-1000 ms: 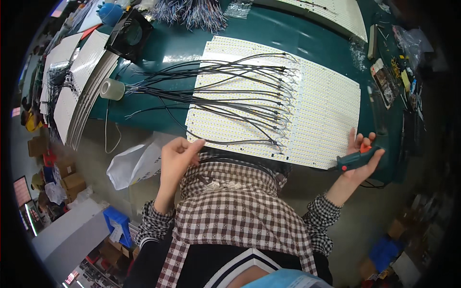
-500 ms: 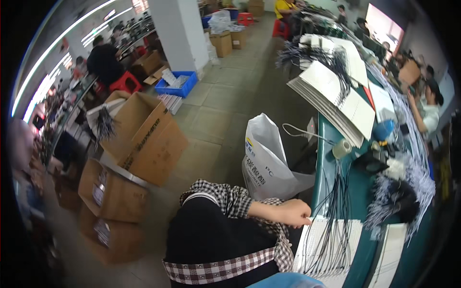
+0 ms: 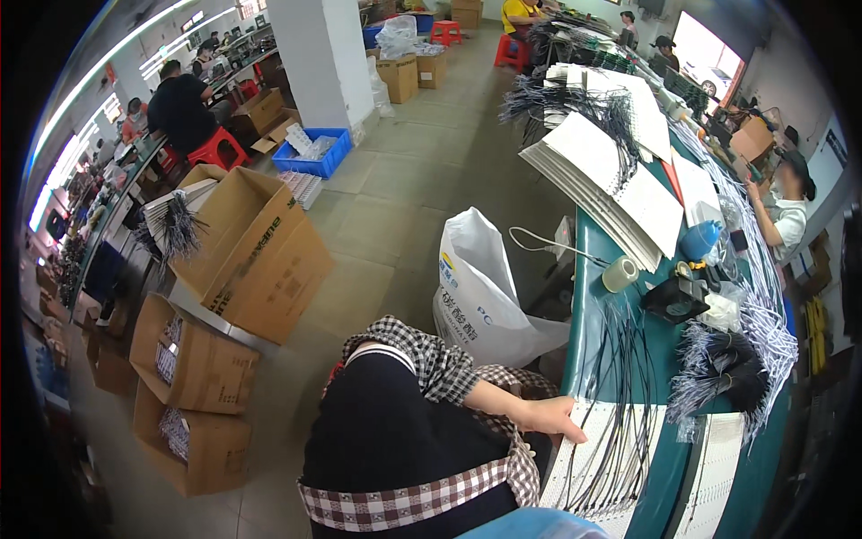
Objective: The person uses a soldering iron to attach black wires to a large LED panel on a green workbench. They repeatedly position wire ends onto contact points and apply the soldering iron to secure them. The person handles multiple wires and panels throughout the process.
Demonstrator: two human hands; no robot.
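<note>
My left hand (image 3: 552, 418) reaches in from the left in a checkered sleeve. Its fingers close over the upper left edge of a white board (image 3: 558, 476) dotted with small holes or marks; the fingertips below the edge are hidden. Several thin black cables (image 3: 620, 377) lie lengthwise across this board and run past its far edge onto the green tabletop (image 3: 588, 305). To the right lies a second narrow white board (image 3: 718, 467) beside a dark strip. My right hand does not show.
A white plastic sack (image 3: 476, 287) stands left of the table. Stacked white boards (image 3: 602, 171), a beige spool (image 3: 620, 274), a black device (image 3: 673, 298) and cable bundles (image 3: 718, 368) cover the table. Cardboard boxes (image 3: 260, 260) stand at left. A person (image 3: 781, 211) works across the table.
The view has shifted slightly, so the scene sits a little further left. My left hand has turned from a loose fist at the board's corner to fingers laid over its edge.
</note>
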